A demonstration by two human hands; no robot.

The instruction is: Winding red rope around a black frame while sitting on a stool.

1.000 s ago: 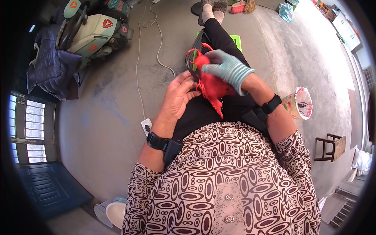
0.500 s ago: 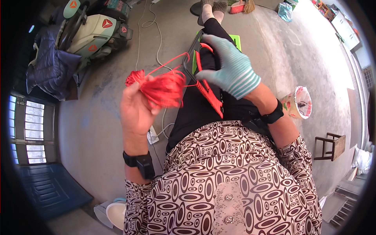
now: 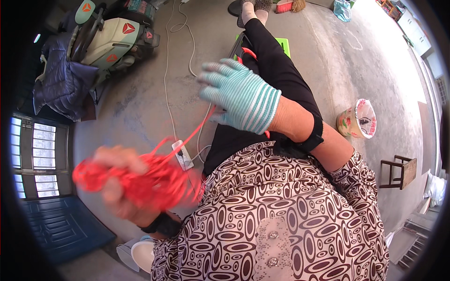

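Note:
A bundle of red cord, blurred by motion, is in my bare left hand, low at the left beside my patterned shirt. My fingers are wrapped round it. Two red strands stretch from the bundle up to my right hand, which wears a striped teal and white glove. Its fingers are spread and point left, palm down, over my lap. Beneath it lies a dark frame wound with red cord, mostly hidden by the glove. Where the strands end under the glove cannot be seen.
My black-trousered legs stretch forward, a green piece beside them. White cables and a power strip lie on the floor to the left. A scooter stands far left. A lined bin and wooden stool are right.
My left hand has swung down and left with the cord bundle, and the strands are longer. My right hand has moved left and nearer, now covering most of the frame.

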